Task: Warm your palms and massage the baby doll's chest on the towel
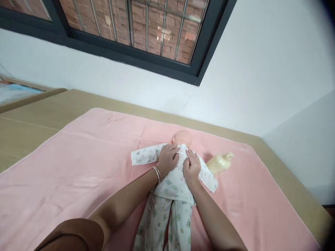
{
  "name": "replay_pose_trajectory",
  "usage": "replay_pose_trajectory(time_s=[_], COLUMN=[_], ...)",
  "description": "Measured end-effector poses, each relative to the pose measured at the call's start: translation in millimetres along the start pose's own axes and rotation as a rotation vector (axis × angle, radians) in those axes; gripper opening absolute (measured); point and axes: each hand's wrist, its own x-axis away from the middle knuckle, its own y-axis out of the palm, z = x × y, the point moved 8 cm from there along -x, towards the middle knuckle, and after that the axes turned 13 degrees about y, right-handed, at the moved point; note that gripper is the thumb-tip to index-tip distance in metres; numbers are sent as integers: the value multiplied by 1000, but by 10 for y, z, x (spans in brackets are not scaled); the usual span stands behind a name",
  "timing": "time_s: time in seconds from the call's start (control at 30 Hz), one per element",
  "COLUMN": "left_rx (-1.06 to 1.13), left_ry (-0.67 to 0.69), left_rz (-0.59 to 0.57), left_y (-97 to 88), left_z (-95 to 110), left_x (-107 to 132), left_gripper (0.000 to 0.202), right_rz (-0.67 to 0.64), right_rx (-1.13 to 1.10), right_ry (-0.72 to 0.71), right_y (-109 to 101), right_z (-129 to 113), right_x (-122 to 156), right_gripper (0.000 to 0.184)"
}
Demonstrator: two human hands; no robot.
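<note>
The doll (173, 184) wears white spotty pyjamas. Our left hand (167, 159) lies open on it; we cannot tell the grip of our right hand (192, 166). The pink blanket (78, 157) spreads wide to the left.

— What sort of place is this?
— A room in a home, it seems, perhaps a bedroom. It has plain white walls (261, 69) and a dark-framed barred window (146, 31) at the upper middle, with brick (138, 17) outside it.
— What else points that way?
— A soft pink blanket (78, 167) is spread over a wide tan desk (39, 118). A baby doll (174, 181) in printed pyjamas and a pale bottle (220, 162) lie right of centre.
</note>
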Motion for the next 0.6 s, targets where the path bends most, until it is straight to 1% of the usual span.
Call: replay_pose_trajectory(time_s=[0.27,0.37,0.6], left_rx=[-21,-21,-21], left_ry=[-7,-18,-61], left_rz=[31,29,10], left_y=[-39,-56,-85], left_z=[-48,-56,-43], left_x=[13,4,-7], left_gripper=[31,32,33], right_rz=[-18,3,-3], right_rx=[13,16,-12], right_ry=[11,7,18], right_y=[63,64,24], right_z=[-23,-26,-70], right_x=[3,0,-9], right_gripper=[42,41,42])
